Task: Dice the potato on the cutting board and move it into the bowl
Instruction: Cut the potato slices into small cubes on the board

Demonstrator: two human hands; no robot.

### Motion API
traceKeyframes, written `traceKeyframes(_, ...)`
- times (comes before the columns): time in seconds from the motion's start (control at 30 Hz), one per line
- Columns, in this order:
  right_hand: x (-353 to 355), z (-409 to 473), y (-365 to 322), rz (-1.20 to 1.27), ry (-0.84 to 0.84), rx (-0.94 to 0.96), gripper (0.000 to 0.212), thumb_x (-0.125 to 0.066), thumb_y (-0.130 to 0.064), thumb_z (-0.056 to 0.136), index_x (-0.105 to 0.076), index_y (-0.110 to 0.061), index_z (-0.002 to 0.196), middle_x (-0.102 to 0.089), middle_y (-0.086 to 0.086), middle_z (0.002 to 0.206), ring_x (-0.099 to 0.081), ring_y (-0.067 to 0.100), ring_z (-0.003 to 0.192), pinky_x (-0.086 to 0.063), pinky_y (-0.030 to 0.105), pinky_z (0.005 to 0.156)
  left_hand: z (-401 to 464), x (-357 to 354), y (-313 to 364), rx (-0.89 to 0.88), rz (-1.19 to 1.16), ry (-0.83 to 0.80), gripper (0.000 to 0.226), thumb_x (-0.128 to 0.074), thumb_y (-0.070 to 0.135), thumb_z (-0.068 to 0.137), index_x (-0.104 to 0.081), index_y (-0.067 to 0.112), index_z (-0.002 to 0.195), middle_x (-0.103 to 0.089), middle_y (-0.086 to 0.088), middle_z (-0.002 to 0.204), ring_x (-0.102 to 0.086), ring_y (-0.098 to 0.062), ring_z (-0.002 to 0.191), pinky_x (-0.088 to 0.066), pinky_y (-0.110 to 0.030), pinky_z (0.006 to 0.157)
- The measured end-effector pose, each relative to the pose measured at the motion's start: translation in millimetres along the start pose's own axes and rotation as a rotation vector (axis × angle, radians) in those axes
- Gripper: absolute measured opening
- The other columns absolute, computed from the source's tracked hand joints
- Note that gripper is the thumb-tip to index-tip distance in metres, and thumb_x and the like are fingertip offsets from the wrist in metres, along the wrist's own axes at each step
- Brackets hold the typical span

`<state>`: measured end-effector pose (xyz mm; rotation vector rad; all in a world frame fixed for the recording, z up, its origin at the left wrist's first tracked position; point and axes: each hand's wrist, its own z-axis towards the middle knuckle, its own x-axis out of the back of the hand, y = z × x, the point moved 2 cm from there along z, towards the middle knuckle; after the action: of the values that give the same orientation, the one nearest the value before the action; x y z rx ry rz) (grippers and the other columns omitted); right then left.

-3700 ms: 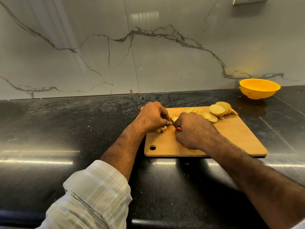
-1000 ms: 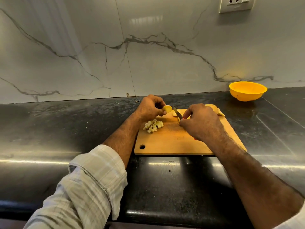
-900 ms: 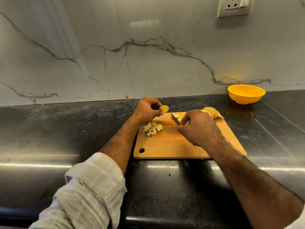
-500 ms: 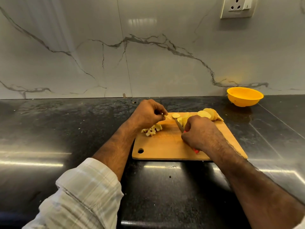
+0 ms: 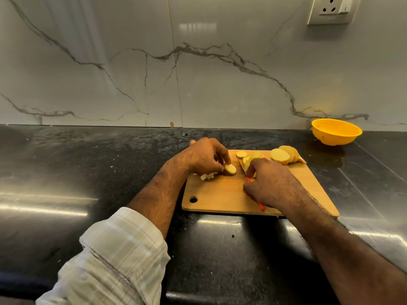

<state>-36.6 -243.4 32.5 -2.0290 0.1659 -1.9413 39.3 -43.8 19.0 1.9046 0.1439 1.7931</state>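
Grip, right hand [image 5: 267,184]: fingers curled round a red-handled knife [image 5: 251,183], blade pointing toward the board's far edge, handle end showing below the palm near the front edge. Grip, left hand [image 5: 206,156]: fingertips pinched on a single potato slice [image 5: 230,168] — held down on the cutting board [image 5: 222,194] near its far left corner, just left of the blade.

Diced potato pieces [image 5: 207,176]: small pale heap at the board's left edge, partly hidden under the left hand.

Loose potato slices [image 5: 248,157]: several lay flat along the far edge, between the two hands.

Uncut slices, stacked [image 5: 284,155]: leaned together at the board's far right corner.

Bowl [image 5: 335,131]: yellow, upright — stood on the black countertop [image 5: 88,172] against the marble wall [image 5: 198,73], well apart from the board's far right corner; contents not visible.

Wall socket [image 5: 330,9]: upper right of the wall.

Checked sleeve [image 5: 114,260]: rolled on the left forearm.
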Motion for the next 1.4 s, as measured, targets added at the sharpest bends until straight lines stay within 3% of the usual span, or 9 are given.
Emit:
traceKeyframes(0.13,-1.8,0.2,-0.4,0.001,-0.010,0.006,0.042,-0.076,-0.041,0.091,-0.062,-0.028,0.128,-0.063,-0.001,0.123,-0.059,0.017,0.104,-0.059,0.034,0.087,-1.4,0.3,-0.3,0.000,0.009,-0.013,0.016,-0.083,0.035,0.087,-0.079,0.036,0.103,-0.068,0.018,0.107,-0.059,-0.006,0.108,-0.040,-0.061,0.110)
traceKeyframes(0.23,-2.3,-0.2,-2.1,-0.016,-0.032,-0.014,0.052,-0.079,-0.047,0.089,-0.060,-0.025,0.133,-0.063,0.001,0.128,-0.059,0.019,0.111,-0.057,0.033,0.089,-2.9,-0.2,4.5,0.010,0.068,0.008,0.023,-0.086,0.047,0.083,-0.079,0.032,0.098,-0.071,0.018,0.105,-0.058,-0.009,0.112,-0.035,-0.059,0.112)
traceKeyframes(0.4,-3.8,0.0,-2.9,-0.006,-0.021,-0.051,0.037,-0.076,-0.039,0.087,-0.066,-0.024,0.119,-0.064,-0.002,0.107,-0.061,0.017,0.097,-0.060,0.035,0.085,0.0,-2.7,9.4,0.028,0.207,0.077,0.028,-0.082,0.059,0.082,-0.075,0.034,0.093,-0.060,0.021,0.109,-0.053,-0.012,0.121,-0.028,-0.059,0.113)
traceKeyframes(0.53,-4.3,-4.0,-7.3,-0.034,0.015,-0.027,0.036,-0.065,-0.037,0.095,-0.060,-0.023,0.128,-0.062,0.002,0.116,-0.056,0.019,0.099,-0.055,0.033,0.082,-0.2,-4.2,13.5,0.016,0.165,0.067,0.023,-0.081,0.051,0.086,-0.076,0.036,0.103,-0.064,0.018,0.110,-0.056,-0.011,0.117,-0.027,-0.059,0.115)
traceKeyframes(0.67,-4.0,-8.3,-13.0,-0.079,-0.002,0.006,0.043,-0.062,-0.033,0.099,-0.054,-0.022,0.140,-0.061,0.006,0.131,-0.058,0.023,0.112,-0.054,0.036,0.090,-0.4,-3.6,15.8,0.031,0.209,0.062,0.024,-0.079,0.052,0.089,-0.077,0.038,0.109,-0.064,0.018,0.117,-0.055,-0.012,0.121,-0.027,-0.058,0.114)
traceKeyframes(0.97,-4.0,-9.8,-20.0,-0.118,-0.007,0.019,0.045,-0.066,-0.034,0.096,-0.059,-0.024,0.139,-0.061,0.005,0.130,-0.059,0.022,0.112,-0.058,0.037,0.089,1.2,-5.2,11.8,0.023,0.168,0.029,0.018,-0.079,0.046,0.090,-0.079,0.041,0.108,-0.062,0.015,0.134,-0.050,-0.016,0.132,-0.025,-0.063,0.116)
traceKeyframes(1.13,-6.2,-10.9,-22.2,-0.137,-0.021,0.032,0.042,-0.067,-0.033,0.096,-0.060,-0.026,0.136,-0.060,0.003,0.127,-0.049,0.017,0.099,-0.055,0.035,0.087,1.2,-5.8,12.7,0.015,0.157,0.026,0.018,-0.080,0.043,0.090,-0.079,0.040,0.108,-0.062,0.016,0.127,-0.051,-0.015,0.128,-0.028,-0.060,0.115)
traceKeyframes(1.4,-7.8,-2.4,-28.6,-0.112,-0.019,0.062,0.038,-0.070,-0.028,0.096,-0.060,-0.021,0.132,-0.062,0.002,0.124,-0.056,0.019,0.105,-0.058,0.037,0.090,-0.5,-5.2,15.6,0.011,0.106,0.050,0.011,-0.084,0.037,0.088,-0.082,0.036,0.099,-0.068,0.018,0.114,-0.056,-0.012,0.121,-0.025,-0.061,0.117)
